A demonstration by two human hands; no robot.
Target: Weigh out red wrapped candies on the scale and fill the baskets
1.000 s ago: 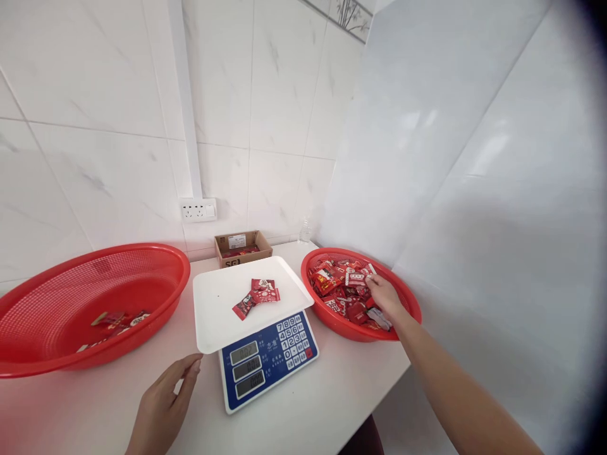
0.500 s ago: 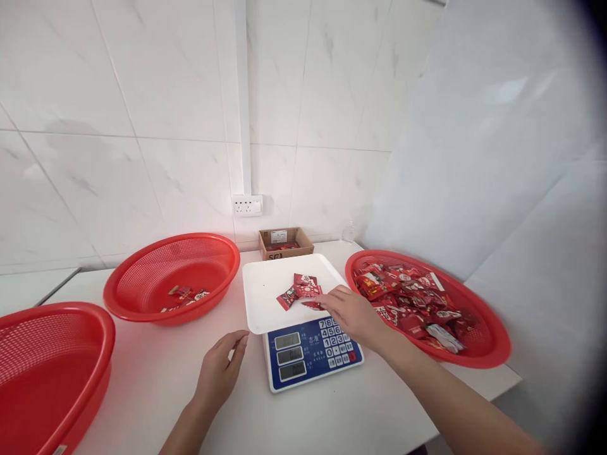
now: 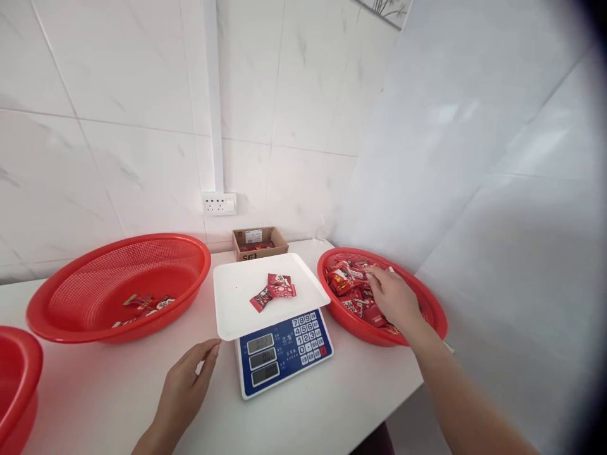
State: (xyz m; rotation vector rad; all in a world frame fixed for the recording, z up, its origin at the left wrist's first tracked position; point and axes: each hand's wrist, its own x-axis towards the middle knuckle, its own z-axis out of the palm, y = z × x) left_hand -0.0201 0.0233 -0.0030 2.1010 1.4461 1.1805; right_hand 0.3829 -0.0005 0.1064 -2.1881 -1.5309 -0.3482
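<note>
my right hand reaches open into the basket of red packets at three o'clock; a few packets lie on the scale tray, many unweighed; left hand rests open on the bench.

Bright, even light is flooding the white tiled wall and the table, casting only soft shadows. A dark vignette is eating the right edge, and straight lines are bowing outward.

Round red plastic mesh baskets flank a square white plastic scale tray; red-and-white printed foil snack packets lie mid-frame, above the scale's blue keypad panel with white keys.
</note>
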